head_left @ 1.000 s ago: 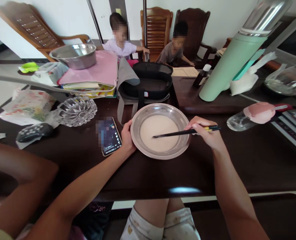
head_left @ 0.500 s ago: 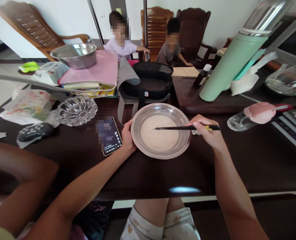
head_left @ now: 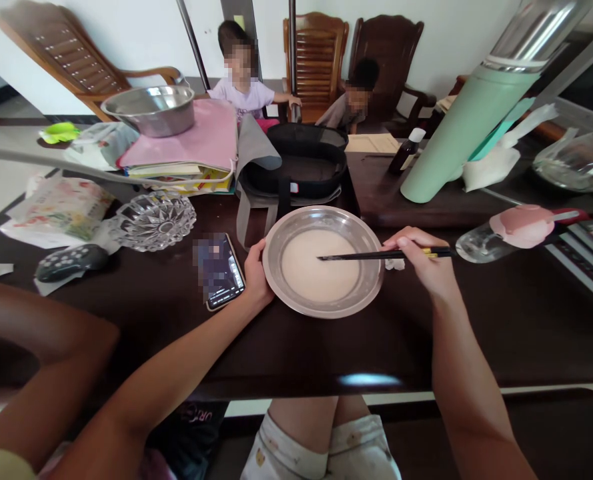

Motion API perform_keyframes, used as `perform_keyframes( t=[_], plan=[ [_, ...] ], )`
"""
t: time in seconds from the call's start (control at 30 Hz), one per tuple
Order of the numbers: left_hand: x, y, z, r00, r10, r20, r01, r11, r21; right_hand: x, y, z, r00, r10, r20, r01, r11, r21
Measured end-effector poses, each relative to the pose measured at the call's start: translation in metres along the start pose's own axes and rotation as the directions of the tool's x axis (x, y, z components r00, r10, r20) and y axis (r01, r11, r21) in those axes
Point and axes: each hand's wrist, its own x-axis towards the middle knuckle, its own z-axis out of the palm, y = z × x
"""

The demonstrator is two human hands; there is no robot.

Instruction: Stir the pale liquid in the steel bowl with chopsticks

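A wide metal bowl stands on the dark table in front of me, holding a pale, milky liquid. My left hand is closed on the bowl's left rim, thumb on top. In my right hand is a pair of black chopsticks with gold bands near the back end. They reach over the bowl's right rim, and their tips touch the liquid near its middle. A small crumpled white piece lies under my right hand. Left of the bowl is a lit phone.
A glass dish, a dark controller-like object and a tissue pack lie to the left. Behind the bowl is an open black case. A green thermos and a pink-lidded bottle stand right. Two people sit opposite; another person's arm is at left.
My right hand and the chopsticks have shifted slightly right, so the tips sit further right in the liquid. The bowl and my left hand stay put. One person opposite has leaned down.
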Motion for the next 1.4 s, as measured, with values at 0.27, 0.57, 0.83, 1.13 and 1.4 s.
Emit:
perform_keyframes(
  t=[0.27, 0.57, 0.83, 1.13, 1.4],
  plan=[
    [0.001, 0.0, -0.0008, 1.0, 0.004, -0.013, -0.004, 1.0, -0.003, -0.0001, -0.0016, 0.0035, 0.986, -0.054, 0.155, 0.049, 0.998, 0.037],
    [0.002, -0.0018, -0.0017, 1.0, -0.016, 0.002, 0.016, 1.0, -0.016, -0.0013, 0.0026, -0.0001, 0.999, 0.005, 0.044, -0.01, 0.994, 0.108],
    [0.0003, -0.0002, 0.0011, 0.999, -0.048, -0.021, 0.047, 0.998, -0.044, -0.0013, 0.0023, 0.0001, 1.0, -0.01, 0.019, 0.009, 0.999, 0.038],
    [0.0003, 0.0008, 0.0002, 0.999, -0.042, -0.018, 0.041, 0.998, -0.038, 0.0, 0.0002, 0.0036, 0.994, -0.045, 0.102, 0.044, 0.999, 0.013],
    [0.0023, -0.0007, -0.0004, 0.999, -0.03, -0.02, 0.029, 0.999, -0.034, -0.0019, 0.003, 0.0028, 0.998, -0.025, 0.059, 0.019, 0.995, 0.1]
  ],
)
